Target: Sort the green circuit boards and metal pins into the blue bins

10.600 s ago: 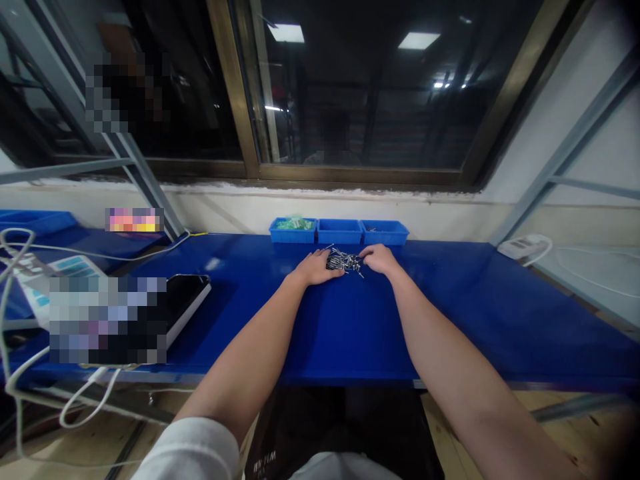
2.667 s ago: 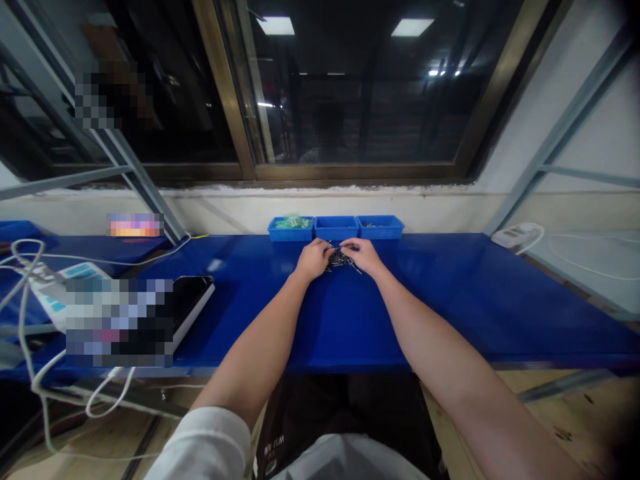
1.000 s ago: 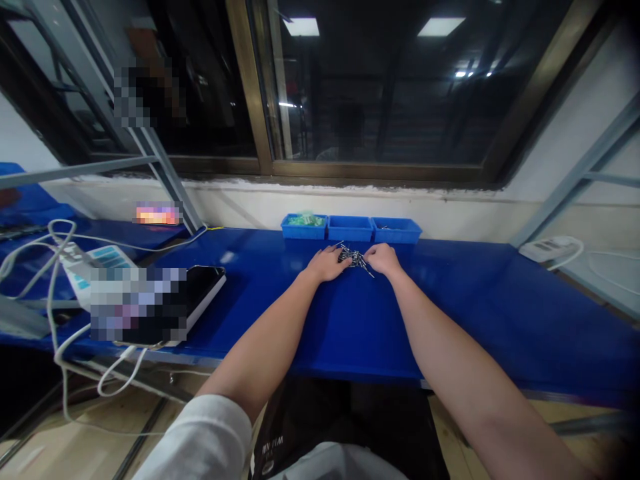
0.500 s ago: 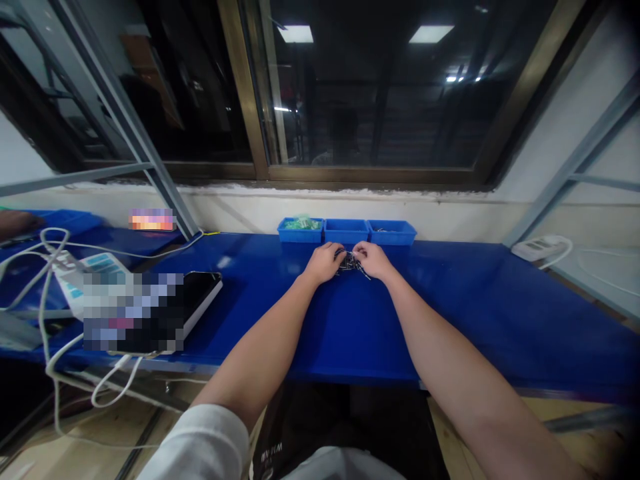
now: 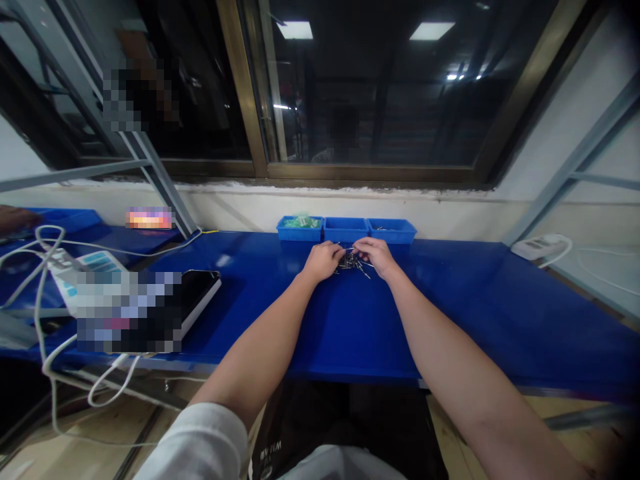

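Observation:
A small heap of thin, dark metal pins [image 5: 352, 261] lies on the blue tabletop, between and just under my hands. My left hand [image 5: 323, 261] is closed at the heap's left side, its fingertips pinching toward the middle. From the right, my right hand [image 5: 376, 255] pinches with thumb and forefinger above the heap. A slim, shiny metal pin [image 5: 349, 249] bridges the gap between both sets of fingertips. The pins' exact shape is too small to make out.
Behind the hands stand a blue bin of green-white pieces [image 5: 300, 229], a middle blue bin [image 5: 345, 230] and a right blue bin [image 5: 391, 231] with small pieces. A black device [image 5: 200, 287] and white cables lie left; a power strip [image 5: 536, 247] lies right. Another person's hand [image 5: 17, 219] shows far left.
My right fingers have lifted slightly off the heap, and a slim pin now shows between the two hands. More of the heap is visible. My left hand has barely moved.

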A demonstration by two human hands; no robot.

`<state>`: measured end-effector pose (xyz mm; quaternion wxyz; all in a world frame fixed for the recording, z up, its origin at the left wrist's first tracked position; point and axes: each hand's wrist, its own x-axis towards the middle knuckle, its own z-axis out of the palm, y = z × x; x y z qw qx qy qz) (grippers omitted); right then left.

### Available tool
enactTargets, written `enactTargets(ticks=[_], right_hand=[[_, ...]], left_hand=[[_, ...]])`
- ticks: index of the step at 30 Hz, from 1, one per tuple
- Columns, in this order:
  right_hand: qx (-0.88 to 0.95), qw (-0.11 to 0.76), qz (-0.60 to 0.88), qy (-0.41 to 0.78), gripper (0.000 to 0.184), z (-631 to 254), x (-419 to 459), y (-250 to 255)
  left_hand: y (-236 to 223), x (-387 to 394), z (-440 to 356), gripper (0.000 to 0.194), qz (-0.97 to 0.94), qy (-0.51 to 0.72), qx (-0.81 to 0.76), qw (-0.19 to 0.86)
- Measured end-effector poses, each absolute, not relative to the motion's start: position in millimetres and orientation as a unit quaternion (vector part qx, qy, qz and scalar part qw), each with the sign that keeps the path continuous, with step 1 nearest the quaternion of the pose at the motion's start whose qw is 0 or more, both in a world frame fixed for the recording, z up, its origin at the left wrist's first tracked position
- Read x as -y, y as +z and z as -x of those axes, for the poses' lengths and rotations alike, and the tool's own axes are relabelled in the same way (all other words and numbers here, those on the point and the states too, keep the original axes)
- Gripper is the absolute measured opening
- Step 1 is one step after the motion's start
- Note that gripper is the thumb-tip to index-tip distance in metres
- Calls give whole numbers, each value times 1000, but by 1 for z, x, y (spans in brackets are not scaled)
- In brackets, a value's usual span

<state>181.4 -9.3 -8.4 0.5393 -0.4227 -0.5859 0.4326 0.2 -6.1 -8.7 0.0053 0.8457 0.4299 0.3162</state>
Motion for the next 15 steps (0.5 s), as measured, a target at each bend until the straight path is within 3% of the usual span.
enactTargets(ticks=[5, 11, 15], right_hand=[[598, 552, 415, 407, 24, -183, 8, -8], [563, 563, 556, 239, 19, -188, 6, -9], [546, 533, 609, 216, 17, -191, 7, -10]], left_hand=[[-7, 9, -2, 31, -847, 307, -434, 10], [-7, 8, -1, 34, -813, 312, -492, 5], [-7, 8, 1, 32, -790, 288, -541, 1]])
